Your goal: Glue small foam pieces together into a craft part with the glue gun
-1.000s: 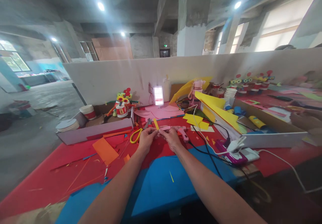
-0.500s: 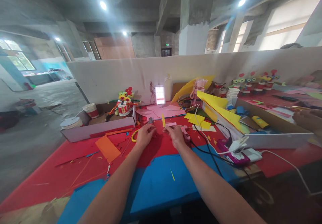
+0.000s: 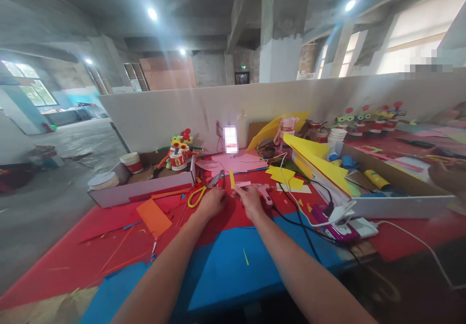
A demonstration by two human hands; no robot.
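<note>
My right hand (image 3: pixel 250 202) pinches a narrow yellow paper strip (image 3: pixel 232 178), which stands up beyond the fingertips. Close by on the left is my left hand (image 3: pixel 214 202), its fingers curled in; whatever they hold, if anything, is hidden. Scissors with yellow handles (image 3: pixel 197 197) lie just left of that hand on the red table covering (image 3: pixel 233 216). Beside my right hand rests a pink glue gun (image 3: pixel 267 196), its black cable running off to the right. Yellow paper pieces (image 3: pixel 286 177) lie past it.
A box (image 3: pixel 145 190) with a paper-cup robot figure (image 3: pixel 178 155) stands at the left. On the right are a purple power strip (image 3: pixel 335 224), cables and a white box (image 3: pixel 404 203) of paper rolls. Orange paper (image 3: pixel 154 217) and blue sheets (image 3: pixel 233 261) cover the front. Another person's hand (image 3: pixel 446 173) shows far right.
My left hand has drawn slightly nearer and curled its fingers, so more of the scissors shows. The yellow strip and my right fingertips have shifted a little left.
</note>
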